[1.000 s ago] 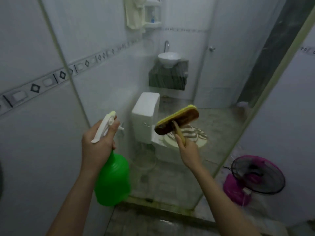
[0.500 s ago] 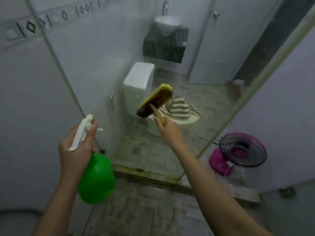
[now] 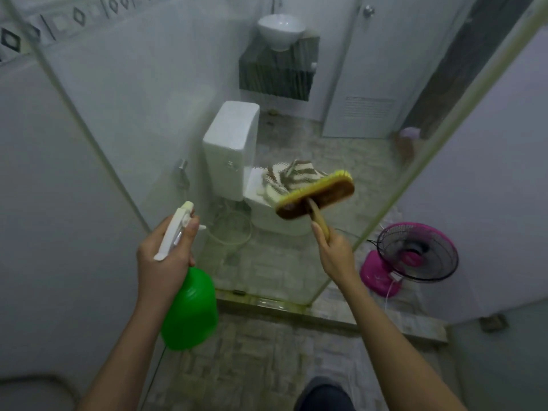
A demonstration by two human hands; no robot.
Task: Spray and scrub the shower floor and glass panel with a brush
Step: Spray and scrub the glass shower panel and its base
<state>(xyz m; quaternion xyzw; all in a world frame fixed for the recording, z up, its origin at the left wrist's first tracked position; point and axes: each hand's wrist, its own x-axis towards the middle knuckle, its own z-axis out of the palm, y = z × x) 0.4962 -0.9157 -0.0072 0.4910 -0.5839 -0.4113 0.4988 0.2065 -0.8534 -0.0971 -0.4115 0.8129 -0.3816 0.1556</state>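
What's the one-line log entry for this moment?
left hand: grips spray bottle | right hand: holds brush | brush: raised near glass panel

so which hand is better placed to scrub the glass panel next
Right, probably. The right hand grips the brush by its handle, head raised, bristles toward the glass panel. The left hand holds the green spray bottle lower, so it suits spraying, not scrubbing.

Bright colours amid white and grey.
Green spray bottle (image 3: 189,310) with white trigger; brush (image 3: 315,197) yellow-bristled, brown-backed; pink fan (image 3: 415,256) with black grille; brown-and-white striped cloth (image 3: 292,176); black diamonds along tile border (image 3: 77,17).
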